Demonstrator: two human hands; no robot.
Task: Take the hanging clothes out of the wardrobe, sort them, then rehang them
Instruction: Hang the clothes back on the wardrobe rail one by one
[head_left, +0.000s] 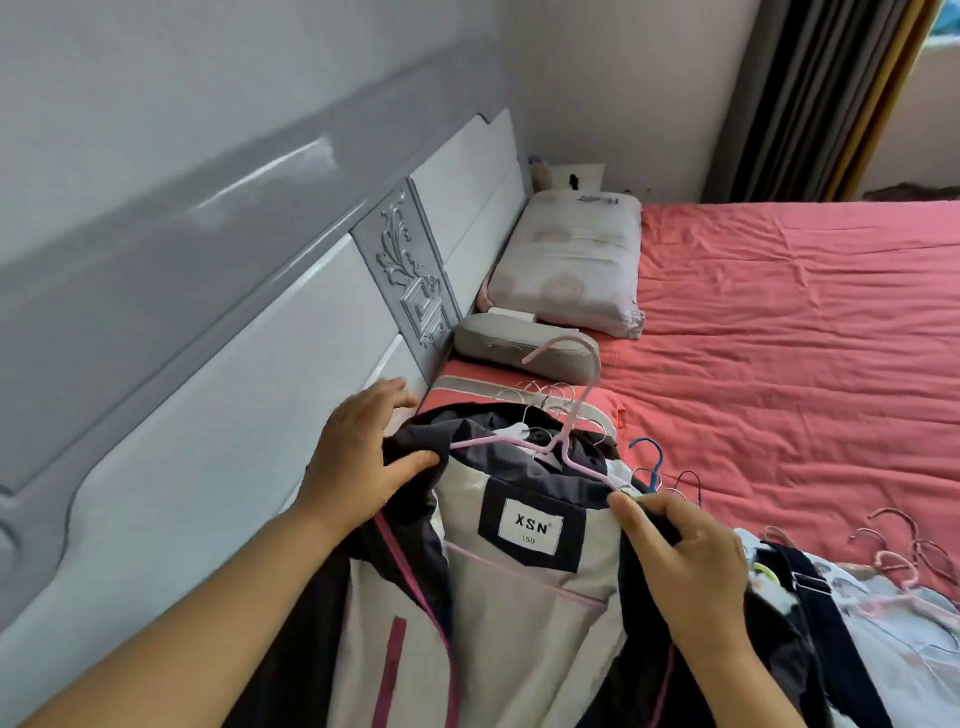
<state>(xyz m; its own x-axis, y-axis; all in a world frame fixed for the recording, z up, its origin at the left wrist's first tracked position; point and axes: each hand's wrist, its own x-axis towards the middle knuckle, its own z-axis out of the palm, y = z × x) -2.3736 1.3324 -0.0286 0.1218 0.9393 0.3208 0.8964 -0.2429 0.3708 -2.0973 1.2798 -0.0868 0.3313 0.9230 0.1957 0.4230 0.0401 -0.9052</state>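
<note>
A dark jacket (524, 597) with a pale lining, pink trim and an "XSN 150" label lies open on the bed, on a pink hanger (569, 431). My left hand (358, 462) holds the jacket's left shoulder, thumb over the dark fabric, fingers stretched behind it. My right hand (685, 561) grips the right shoulder, thumb and forefinger pinching the fabric at the hanger's end. Under the jacket lie more garments with several wire hanger hooks (545, 397). A blue hanger hook (655, 457) sticks up beside my right hand.
The bed has a coral sheet (805, 338). A white pillow (571, 265) and a grey pillow (524, 348) sit by the grey-white headboard (291, 291). Pale clothes on pink hangers (904, 582) lie at right. Striped curtains (810, 93) hang at the back.
</note>
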